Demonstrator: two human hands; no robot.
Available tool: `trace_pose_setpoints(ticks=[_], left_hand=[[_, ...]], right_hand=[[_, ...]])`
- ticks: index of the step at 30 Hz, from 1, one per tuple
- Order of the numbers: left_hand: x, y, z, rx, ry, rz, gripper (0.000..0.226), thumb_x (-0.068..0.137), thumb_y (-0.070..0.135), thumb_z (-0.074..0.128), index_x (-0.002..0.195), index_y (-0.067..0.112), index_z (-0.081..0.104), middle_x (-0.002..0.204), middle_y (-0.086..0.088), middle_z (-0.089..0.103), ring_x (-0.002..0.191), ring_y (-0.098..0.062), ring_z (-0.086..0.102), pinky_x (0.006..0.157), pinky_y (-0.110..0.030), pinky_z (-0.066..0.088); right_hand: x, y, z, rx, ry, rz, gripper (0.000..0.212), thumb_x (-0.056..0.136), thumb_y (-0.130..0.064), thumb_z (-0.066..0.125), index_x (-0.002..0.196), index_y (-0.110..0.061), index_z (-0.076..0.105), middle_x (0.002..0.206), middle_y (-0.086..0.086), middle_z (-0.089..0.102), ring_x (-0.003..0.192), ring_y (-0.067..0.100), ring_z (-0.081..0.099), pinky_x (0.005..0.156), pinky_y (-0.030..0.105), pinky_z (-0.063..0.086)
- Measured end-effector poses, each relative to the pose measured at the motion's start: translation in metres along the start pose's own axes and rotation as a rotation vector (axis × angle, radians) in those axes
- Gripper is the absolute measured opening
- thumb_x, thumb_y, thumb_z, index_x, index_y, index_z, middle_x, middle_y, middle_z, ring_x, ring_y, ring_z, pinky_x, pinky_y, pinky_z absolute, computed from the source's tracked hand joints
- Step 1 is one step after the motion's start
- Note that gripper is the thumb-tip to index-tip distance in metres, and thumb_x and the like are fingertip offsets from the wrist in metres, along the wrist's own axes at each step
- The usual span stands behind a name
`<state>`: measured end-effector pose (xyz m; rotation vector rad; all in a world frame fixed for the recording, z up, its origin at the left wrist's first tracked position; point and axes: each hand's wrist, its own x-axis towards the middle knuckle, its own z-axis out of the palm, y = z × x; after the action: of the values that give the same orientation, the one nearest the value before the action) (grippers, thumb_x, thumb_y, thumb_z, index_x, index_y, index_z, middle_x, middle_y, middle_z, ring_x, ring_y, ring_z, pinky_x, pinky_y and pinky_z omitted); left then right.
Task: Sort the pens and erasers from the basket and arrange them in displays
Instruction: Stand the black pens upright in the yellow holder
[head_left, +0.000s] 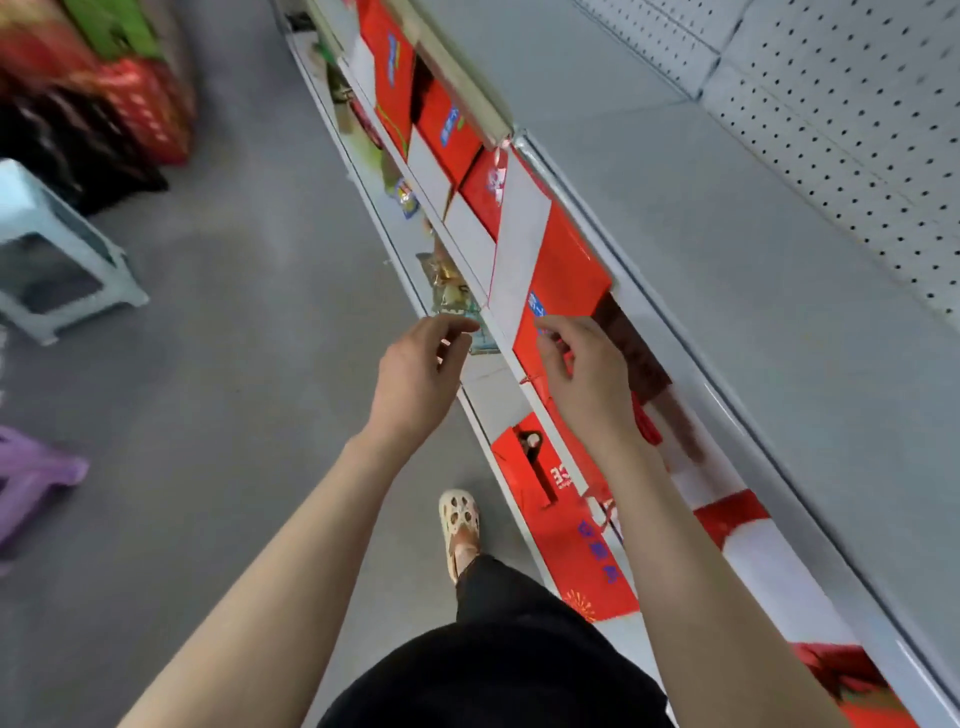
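The left hand (421, 374) hangs loose in the middle, fingers softly bent, holding nothing. The right hand (582, 376) curls at a red bag (563, 280) under the gray shelf (727, 312); I cannot tell if it pinches anything. Red boxes (447, 130) stand in a row in the upper middle. I cannot tell where the pens or erasers are.

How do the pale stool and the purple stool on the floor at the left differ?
Colour: the pale stool is light blue-grey, the purple stool violet. Place: the pale stool stands farther from the camera, the purple stool nearer. View: the pale stool shows its top with a darker panel; the purple stool is mostly cut off by the picture's edge. Both stand on the grey floor, left of the shelves.
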<state>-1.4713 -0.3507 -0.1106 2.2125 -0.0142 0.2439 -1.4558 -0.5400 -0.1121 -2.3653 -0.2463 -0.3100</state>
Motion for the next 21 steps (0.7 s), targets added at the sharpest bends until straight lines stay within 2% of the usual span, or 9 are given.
trace_pose_setpoints(ticks=[3,7,10,13,18,21], left_hand=[[0.055,-0.021,-0.013,0.010,0.046,-0.036,0.019,0.096,0.019,0.053,0.108,0.022,0.068,0.090,0.013,0.062,0.081,-0.010,0.060,0.076,-0.036,0.053],[0.136,-0.053,-0.032,0.005,0.106,-0.099,0.018,0.096,0.019,0.054,0.106,0.024,0.068,0.090,0.014,0.062,0.081,-0.012,0.062,0.079,-0.037,0.054],[0.198,-0.078,-0.048,-0.002,0.155,-0.150,0.019,0.096,0.021,0.052,0.107,0.025,0.068,0.091,0.015,0.061,0.083,-0.012,0.062,0.080,-0.037,0.054],[0.256,-0.101,-0.067,0.003,0.182,-0.191,0.020,0.096,0.024,0.051,0.109,0.026,0.067,0.090,0.010,0.063,0.084,-0.013,0.062,0.080,-0.039,0.053],[0.366,-0.153,-0.102,0.031,0.197,-0.199,0.021,0.096,0.025,0.051,0.109,0.026,0.067,0.086,0.011,0.062,0.084,-0.013,0.063,0.080,-0.037,0.053],[0.439,-0.188,-0.127,0.040,0.188,-0.185,0.021,0.097,0.026,0.050,0.111,0.025,0.066,0.091,0.009,0.064,0.083,-0.014,0.063,0.080,-0.037,0.053]], right_hand=[[0.066,-0.001,0.033,0.052,-0.053,-0.022,0.025,0.099,-0.019,0.049,0.117,-0.018,0.065,0.107,-0.003,0.062,0.086,0.003,0.054,0.075,0.014,0.042],[0.161,-0.008,0.073,0.090,-0.079,-0.077,0.023,0.097,-0.016,0.051,0.114,-0.017,0.066,0.102,-0.001,0.063,0.083,0.009,0.057,0.075,0.023,0.047],[0.231,-0.017,0.104,0.099,-0.105,-0.124,0.022,0.097,-0.017,0.051,0.112,-0.019,0.066,0.102,-0.002,0.064,0.082,0.009,0.057,0.075,0.024,0.046],[0.297,-0.026,0.135,0.099,-0.142,-0.152,0.023,0.098,-0.019,0.050,0.114,-0.018,0.066,0.103,-0.001,0.064,0.083,0.009,0.057,0.075,0.026,0.048],[0.402,-0.042,0.194,0.083,-0.166,-0.161,0.024,0.097,-0.018,0.051,0.117,-0.016,0.065,0.105,0.000,0.063,0.080,0.003,0.052,0.075,0.017,0.040],[0.466,-0.055,0.234,0.080,-0.142,-0.161,0.024,0.097,-0.018,0.051,0.117,-0.015,0.065,0.102,-0.001,0.062,0.079,0.002,0.049,0.073,0.015,0.037]])
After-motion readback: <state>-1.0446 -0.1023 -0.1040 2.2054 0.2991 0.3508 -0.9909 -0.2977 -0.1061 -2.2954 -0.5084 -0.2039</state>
